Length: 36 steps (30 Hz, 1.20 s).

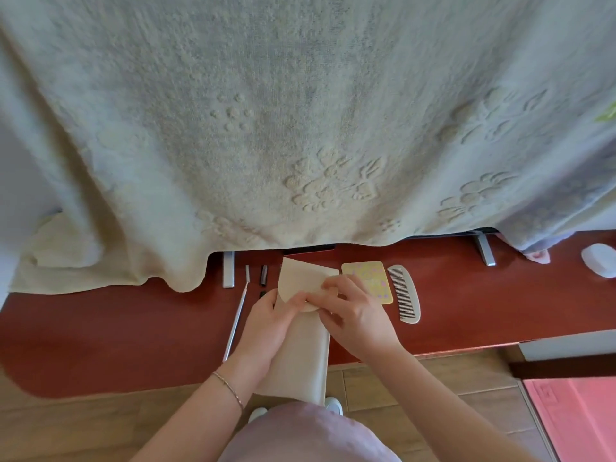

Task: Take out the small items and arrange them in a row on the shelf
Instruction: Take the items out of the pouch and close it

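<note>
A cream pouch (300,358) lies across the front edge of the red-brown shelf (116,335), its flap (300,275) folded open away from me. My left hand (266,328) grips the pouch's left side near the mouth. My right hand (353,315) pinches at the pouch's opening; whether it holds an item is hidden by the fingers. On the shelf lie a thin silver stick (235,323), two small dark pieces (263,275), a yellow patterned card (370,278) and a white comb (404,298).
A cream embossed blanket (300,128) hangs over the back of the shelf, covering a screen on metal feet (228,270). A white oval object (600,260) sits at the far right. Below are wood flooring and a pink mat (580,418).
</note>
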Each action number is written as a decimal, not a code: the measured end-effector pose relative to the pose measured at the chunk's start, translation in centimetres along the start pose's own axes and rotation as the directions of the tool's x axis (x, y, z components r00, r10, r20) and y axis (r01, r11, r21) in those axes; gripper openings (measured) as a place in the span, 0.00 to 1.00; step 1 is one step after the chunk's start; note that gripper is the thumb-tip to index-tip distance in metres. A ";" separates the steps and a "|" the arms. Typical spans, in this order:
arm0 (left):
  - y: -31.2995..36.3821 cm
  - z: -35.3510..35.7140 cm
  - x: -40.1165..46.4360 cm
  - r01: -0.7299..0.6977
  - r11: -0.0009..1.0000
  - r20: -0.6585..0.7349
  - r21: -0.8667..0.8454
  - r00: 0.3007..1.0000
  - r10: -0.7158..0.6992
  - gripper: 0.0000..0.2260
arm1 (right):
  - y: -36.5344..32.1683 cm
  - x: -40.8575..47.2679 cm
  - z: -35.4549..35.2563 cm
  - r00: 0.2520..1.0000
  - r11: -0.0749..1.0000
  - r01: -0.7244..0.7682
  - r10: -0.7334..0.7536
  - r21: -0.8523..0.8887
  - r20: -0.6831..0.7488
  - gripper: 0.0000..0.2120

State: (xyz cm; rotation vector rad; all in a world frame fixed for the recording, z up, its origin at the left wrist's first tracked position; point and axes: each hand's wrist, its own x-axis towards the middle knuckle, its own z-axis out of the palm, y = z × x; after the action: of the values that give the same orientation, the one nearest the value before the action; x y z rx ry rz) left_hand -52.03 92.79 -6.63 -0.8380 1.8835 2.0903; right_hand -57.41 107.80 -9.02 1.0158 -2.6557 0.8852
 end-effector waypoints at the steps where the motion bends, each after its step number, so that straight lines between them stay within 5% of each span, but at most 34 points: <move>1: 0.0 -0.1 -0.1 -0.008 1.000 -0.001 -0.006 1.000 0.008 0.12 | -0.3 0.0 -0.1 1.000 1.000 0.001 -0.001 0.016 0.012 0.13; 10: -0.6 -0.5 0.3 -0.006 1.000 -0.032 -0.026 0.999 0.005 0.12 | -1.1 -0.4 -0.1 0.989 0.962 -0.147 0.143 0.230 0.035 0.13; 23: -1.4 0.6 1.3 -0.032 0.996 -0.111 -0.079 0.994 0.024 0.07 | -1.0 -1.2 0.7 0.991 0.966 -0.133 0.130 0.223 0.031 0.14; 27: -1.5 1.2 1.7 -0.014 0.997 -0.103 -0.081 0.995 0.006 0.08 | -0.8 -1.7 1.1 0.970 0.917 -0.234 0.244 0.322 0.010 0.14; 30: -1.1 1.7 2.2 0.032 0.993 -0.065 -0.112 0.997 -0.039 0.10 | -0.6 -1.5 0.7 0.858 0.764 -0.469 0.512 0.443 0.026 0.13; 32: -0.9 2.0 2.8 0.050 0.994 -0.020 -0.099 0.998 -0.052 0.12 | 0.0 -1.1 0.3 0.677 0.484 -0.687 0.697 0.543 0.236 0.17; 34: -0.9 2.6 3.3 0.052 0.996 0.010 -0.075 0.999 -0.051 0.13 | 0.9 -0.9 0.2 0.485 0.157 -0.792 0.748 0.590 0.453 0.17; 36: -0.9 3.2 3.9 0.037 0.999 0.021 -0.038 0.999 -0.036 0.14 | 1.9 -0.9 0.4 0.423 0.086 -0.825 0.748 0.558 0.511 0.14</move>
State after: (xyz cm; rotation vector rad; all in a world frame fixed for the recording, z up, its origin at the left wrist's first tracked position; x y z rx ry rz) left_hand -55.59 95.18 -9.39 -0.8496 1.8097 2.1112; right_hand -57.93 109.23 -10.55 -0.6874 -2.7710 2.3695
